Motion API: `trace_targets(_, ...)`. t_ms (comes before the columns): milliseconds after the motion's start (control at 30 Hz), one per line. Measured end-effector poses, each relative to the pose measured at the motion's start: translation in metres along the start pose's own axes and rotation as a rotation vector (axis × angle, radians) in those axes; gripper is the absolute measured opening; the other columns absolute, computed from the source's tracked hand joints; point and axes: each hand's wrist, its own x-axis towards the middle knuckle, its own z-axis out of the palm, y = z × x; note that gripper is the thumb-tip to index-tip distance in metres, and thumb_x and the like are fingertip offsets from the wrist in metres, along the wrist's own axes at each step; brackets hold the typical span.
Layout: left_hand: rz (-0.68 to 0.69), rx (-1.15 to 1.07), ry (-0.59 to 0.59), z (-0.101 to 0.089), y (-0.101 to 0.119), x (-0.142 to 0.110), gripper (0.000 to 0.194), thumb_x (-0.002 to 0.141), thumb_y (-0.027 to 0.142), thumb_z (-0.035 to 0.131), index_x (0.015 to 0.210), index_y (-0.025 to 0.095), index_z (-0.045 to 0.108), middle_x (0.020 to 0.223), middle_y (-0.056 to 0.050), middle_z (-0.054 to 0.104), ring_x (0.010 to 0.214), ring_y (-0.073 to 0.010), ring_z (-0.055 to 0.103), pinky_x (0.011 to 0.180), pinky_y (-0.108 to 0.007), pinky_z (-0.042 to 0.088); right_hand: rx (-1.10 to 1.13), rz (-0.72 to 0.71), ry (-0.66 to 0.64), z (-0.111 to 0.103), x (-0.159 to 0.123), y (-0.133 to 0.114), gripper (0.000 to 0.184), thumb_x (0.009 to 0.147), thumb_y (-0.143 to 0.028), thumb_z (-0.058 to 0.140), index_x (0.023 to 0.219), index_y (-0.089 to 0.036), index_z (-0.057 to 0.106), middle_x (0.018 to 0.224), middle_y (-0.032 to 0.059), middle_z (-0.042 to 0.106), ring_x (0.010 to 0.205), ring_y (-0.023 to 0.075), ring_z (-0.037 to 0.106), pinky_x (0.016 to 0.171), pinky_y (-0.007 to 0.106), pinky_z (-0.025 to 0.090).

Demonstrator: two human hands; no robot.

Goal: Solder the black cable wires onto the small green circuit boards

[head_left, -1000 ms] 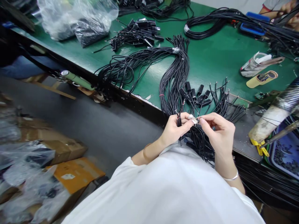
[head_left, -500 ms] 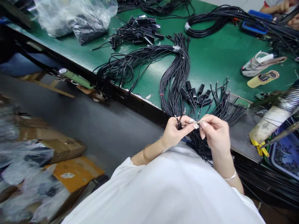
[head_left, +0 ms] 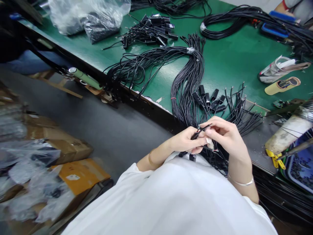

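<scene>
**At the near edge of the tabletop [head_left: 234, 62]: cable ends in hand**

Our left hand [head_left: 187, 140] is curled around a few black cables [head_left: 197, 133]; our right hand [head_left: 226, 134] pinches near one tip with thumb and fingertips. Cables sit between both hands, just at that edge. One stripped end pokes out below; tip detail too small to tell.

Step, our read: working one end at the fingertips. Next move calls for a firm left hold, a fine right pinch, bare strands kept apart.

Along the same edge: tied cable bundle [head_left: 187, 78], small black boxes [head_left: 212, 99]. More boxes piled toward the far edge [head_left: 156, 29].
</scene>
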Motion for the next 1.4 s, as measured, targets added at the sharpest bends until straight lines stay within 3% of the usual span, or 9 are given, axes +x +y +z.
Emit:
trace_targets(133,-0.031,0.094,-0.041,0.001,0.0,0.001,0.037,0.09,0.045,0.063,0.077,0.01,0.064,0.051,0.004,0.052,0.042,-0.0027,0.041,0.042,-0.017,0.034,0.079,-0.003,-0.122,0.001,0.005,-0.003,0.007,0.088,-0.026,0.069,0.087,-0.022,0.075,0.082,0.0005,0.061,0.07,0.0105,0.058,0.059,0.024,0.043)
trace_targets(333,0.107,-0.176,0.42,0.015,-0.004,0.005,0.038,0.074,0.038,0.082,0.079,0.016,0.051,0.055,0.01,0.046,0.042,-0.0003,0.037,0.042,-0.015,0.029,0.224,0.028,0.134,0.012,0.003,0.013,0.015,0.086,-0.027,0.072,0.072,-0.02,0.07,0.07,-0.0018,0.054,0.065,0.0084,0.047,0.058,0.024,0.034)
trace_targets(467,0.18,-0.246,0.509,0.018,-0.005,0.005,0.039,0.076,0.045,0.08,0.078,0.014,0.057,0.052,0.008,0.047,0.039,-0.0009,0.038,0.04,-0.016,0.027,0.556,0.081,0.292,0.016,0.005,0.021,0.017,0.085,-0.027,0.069,0.07,-0.019,0.065,0.068,-0.005,0.044,0.047,0.0032,0.028,0.045,0.024,0.018)
trace_targets(600,0.166,-0.182,0.517,0.012,-0.006,0.004,0.036,0.087,0.048,0.069,0.082,0.012,0.064,0.047,0.006,0.049,0.036,-0.0014,0.036,0.037,-0.017,0.021,0.435,0.042,0.443,0.014,0.003,0.018,0.009,0.087,-0.028,0.069,0.082,-0.022,0.073,0.075,-0.0032,0.052,0.047,0.0028,0.031,0.044,0.024,0.017)
trace_targets(700,0.156,-0.177,0.499,0.009,-0.008,0.005,0.038,0.087,0.05,0.069,0.083,0.012,0.065,0.046,0.006,0.048,0.035,-0.0015,0.035,0.036,-0.017,0.021,0.138,0.011,0.379,0.016,-0.002,0.011,0.013,0.089,-0.03,0.07,0.099,-0.025,0.077,0.087,0.0005,0.063,0.059,0.0061,0.046,0.048,0.024,0.03)
trace_targets(800,0.188,-0.181,0.506,0.008,-0.01,0.007,0.038,0.084,0.049,0.072,0.08,0.013,0.063,0.048,0.007,0.047,0.037,-0.0017,0.038,0.038,-0.016,0.023,-0.009,-0.046,0.347,0.021,-0.004,0.004,0.006,0.088,-0.027,0.071,0.087,-0.024,0.076,0.082,0.0001,0.065,0.07,0.0098,0.054,0.057,0.025,0.038)
trace_targets(1000,0.257,-0.158,0.555,0.011,-0.007,0.009,0.032,0.083,0.043,0.074,0.078,0.013,0.064,0.052,0.007,0.043,0.042,-0.0013,0.039,0.041,-0.016,0.027,-0.229,-0.241,0.349,0.025,-0.007,0.003,0.008,0.087,-0.019,0.07,0.081,-0.023,0.072,0.077,-0.0009,0.065,0.064,0.0101,0.051,0.055,0.027,0.037)
trace_targets(1200,0.214,-0.237,0.523,0.012,-0.004,0.009,0.038,0.077,0.046,0.079,0.074,0.012,0.062,0.053,0.008,0.039,0.041,-0.0008,0.032,0.04,-0.018,0.027,-0.119,-0.092,0.43,0.022,-0.007,0.01,0.011,0.091,-0.03,0.066,0.085,-0.025,0.074,0.083,0.003,0.067,0.073,0.0158,0.06,0.059,0.03,0.043)
trace_targets(1400,0.171,-0.198,0.481,0.01,-0.006,0.009,0.039,0.078,0.048,0.077,0.076,0.013,0.06,0.055,0.008,0.038,0.043,-0.0013,0.03,0.041,-0.019,0.023,-0.171,-0.144,0.415,0.026,-0.007,0.01,0.009,0.089,-0.027,0.068,0.082,-0.025,0.072,0.081,0.0028,0.067,0.074,0.016,0.059,0.058,0.03,0.042)
